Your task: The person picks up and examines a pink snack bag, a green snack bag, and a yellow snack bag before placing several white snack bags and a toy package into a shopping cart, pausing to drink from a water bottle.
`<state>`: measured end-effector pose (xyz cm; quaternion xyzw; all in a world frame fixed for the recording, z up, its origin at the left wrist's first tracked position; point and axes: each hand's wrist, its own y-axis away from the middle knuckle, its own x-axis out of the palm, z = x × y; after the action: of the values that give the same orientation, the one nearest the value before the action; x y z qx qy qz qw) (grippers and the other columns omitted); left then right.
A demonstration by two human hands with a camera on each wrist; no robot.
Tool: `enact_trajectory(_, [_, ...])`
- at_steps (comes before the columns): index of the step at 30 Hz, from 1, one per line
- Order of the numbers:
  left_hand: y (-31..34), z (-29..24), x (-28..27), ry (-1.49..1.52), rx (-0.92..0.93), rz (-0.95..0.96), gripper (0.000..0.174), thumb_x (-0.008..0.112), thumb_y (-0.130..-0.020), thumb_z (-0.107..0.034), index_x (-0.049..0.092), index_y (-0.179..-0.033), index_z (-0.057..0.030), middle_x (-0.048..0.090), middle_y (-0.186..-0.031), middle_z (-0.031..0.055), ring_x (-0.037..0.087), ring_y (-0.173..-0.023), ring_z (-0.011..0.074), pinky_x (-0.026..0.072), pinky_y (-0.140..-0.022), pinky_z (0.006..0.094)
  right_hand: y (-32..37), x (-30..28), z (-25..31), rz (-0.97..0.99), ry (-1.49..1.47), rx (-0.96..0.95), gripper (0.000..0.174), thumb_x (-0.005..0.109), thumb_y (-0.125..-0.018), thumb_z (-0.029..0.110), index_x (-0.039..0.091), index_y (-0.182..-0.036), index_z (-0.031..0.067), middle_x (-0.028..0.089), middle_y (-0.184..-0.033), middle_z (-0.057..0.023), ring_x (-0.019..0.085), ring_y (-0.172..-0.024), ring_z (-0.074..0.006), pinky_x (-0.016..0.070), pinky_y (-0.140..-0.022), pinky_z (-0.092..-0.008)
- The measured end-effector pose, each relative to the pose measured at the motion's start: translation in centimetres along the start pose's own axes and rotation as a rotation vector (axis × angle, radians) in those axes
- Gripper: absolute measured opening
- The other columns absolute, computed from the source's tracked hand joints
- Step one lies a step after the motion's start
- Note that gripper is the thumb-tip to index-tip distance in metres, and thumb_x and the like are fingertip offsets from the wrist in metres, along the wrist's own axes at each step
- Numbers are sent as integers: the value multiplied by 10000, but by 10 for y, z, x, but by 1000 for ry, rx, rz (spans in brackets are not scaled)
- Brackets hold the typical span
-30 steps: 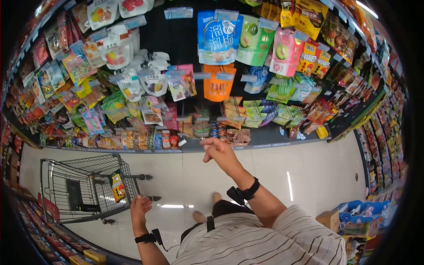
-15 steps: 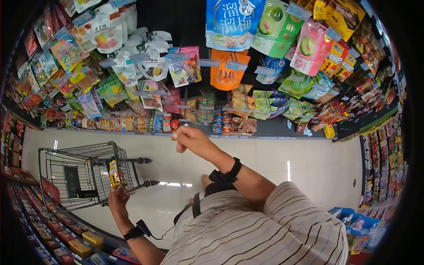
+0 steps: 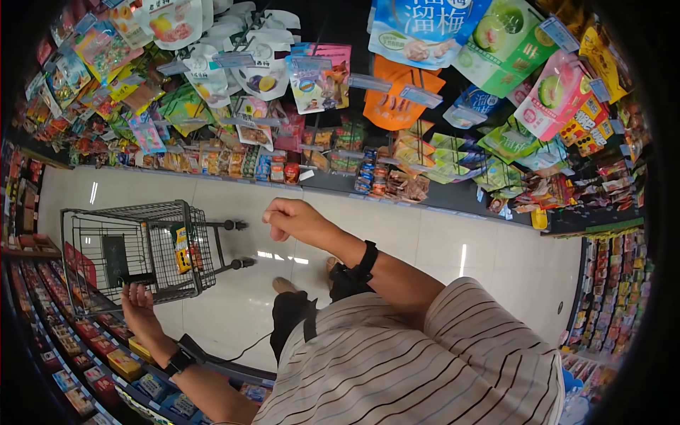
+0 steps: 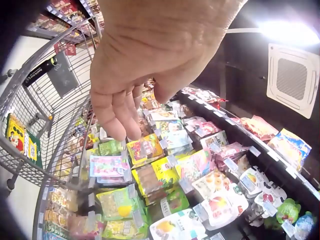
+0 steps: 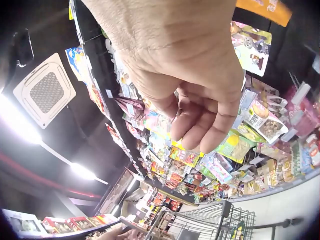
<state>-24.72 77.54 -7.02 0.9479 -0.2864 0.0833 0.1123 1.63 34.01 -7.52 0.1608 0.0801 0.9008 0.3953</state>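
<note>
My left hand [image 3: 142, 315] is beside the near side of a wire shopping cart [image 3: 164, 263], its fingers loosely bent and nothing in them. A yellow and dark green snack bag [image 3: 183, 251] stands in the cart against the mesh. In the left wrist view, the left hand [image 4: 155, 55] hangs with relaxed fingers in front of the snack racks. My right hand [image 3: 297, 221] is held out over the floor in front of the body. Its fingers curl loosely, and the right wrist view shows this hand [image 5: 185, 70] holding nothing.
A tall rack of hanging snack pouches runs along the front, including a blue pouch [image 3: 425, 32], an orange pouch [image 3: 400, 92] and a pink pouch [image 3: 552, 95]. Low shelves of boxed goods [image 3: 92, 354] lie behind at the left. Pale tiled floor [image 3: 432, 244] lies between.
My left hand has moved left and back, passing the cart's end to its near side. The right hand has shifted left, away from the rack. The view has turned left and closer to the pouches.
</note>
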Motion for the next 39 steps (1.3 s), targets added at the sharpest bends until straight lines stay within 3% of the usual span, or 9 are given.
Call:
enact_trajectory(10, [-108,7,-59,233,-23,-177,462,546,-1026,-362,509,-1353,-38,550,-1337,189,547,-1240,332,472,-1054,508,-57,41,-23,42,-13,44,181,581,-1006,242,614,-1062,74,658,-835,-42,643,-725,-113,546,-648,-267])
enact_trajectory(11, [-106,-4,-47,202,19,-221,427,515,-1042,-364,532,-1270,-3,578,-1309,171,568,-1254,316,491,-1039,476,-63,48,-22,36,22,63,179,580,-1010,242,613,-1069,76,658,-839,-44,644,-729,-113,546,-647,-265])
enact_trajectory(16, [-152,-3,-89,297,43,-128,414,571,-1022,-365,538,-1283,-46,598,-1261,134,599,-1162,290,499,-992,475,-95,90,-40,70,35,125,193,574,-1024,260,618,-1082,81,660,-896,-42,647,-732,-115,557,-654,-268])
enact_trajectory(19, [-192,31,-114,158,-64,-173,375,615,-990,-390,585,-1157,-56,638,-1124,95,616,-1089,221,544,-916,386,-107,112,-53,140,33,178,282,594,-1025,337,608,-1128,74,674,-937,-53,662,-784,-128,562,-708,-280])
enact_trajectory(24, [-228,92,-140,158,-320,-128,365,550,-1024,-429,581,-1149,-88,619,-1124,61,606,-1139,227,488,-978,450,-115,151,-30,142,219,246,268,574,-1009,283,623,-1123,45,671,-932,-54,665,-804,-131,562,-717,-288])
enact_trajectory(26, [-223,115,-130,48,-361,-10,338,545,-1022,-446,583,-1087,-117,606,-1086,26,597,-1149,218,410,-1032,495,-118,154,-23,106,237,246,281,575,-1008,283,623,-1126,33,671,-925,-57,664,-797,-137,559,-715,-287])
enact_trajectory(31, [-181,142,-76,-37,-603,205,213,568,-983,-409,587,-945,-201,611,-945,-22,592,-1072,184,393,-914,441,-120,139,-26,4,187,236,261,561,-1012,270,626,-1129,46,674,-928,-60,665,-794,-141,550,-703,-281])
enact_trajectory(36, [-128,132,-19,-208,-599,153,232,576,-902,-336,583,-1013,-132,592,-1066,30,577,-1112,227,372,-967,556,-99,99,-10,-106,148,134,259,562,-1000,269,619,-1089,33,681,-906,-65,666,-737,-144,557,-645,-292])
enact_trajectory(39, [-113,130,-9,-215,-629,179,310,556,-966,-351,575,-1131,-90,621,-1133,62,556,-1198,234,268,-1099,603,-81,62,-3,-206,65,75,243,559,-994,248,619,-1091,33,683,-912,-74,677,-759,-153,566,-657,-290])
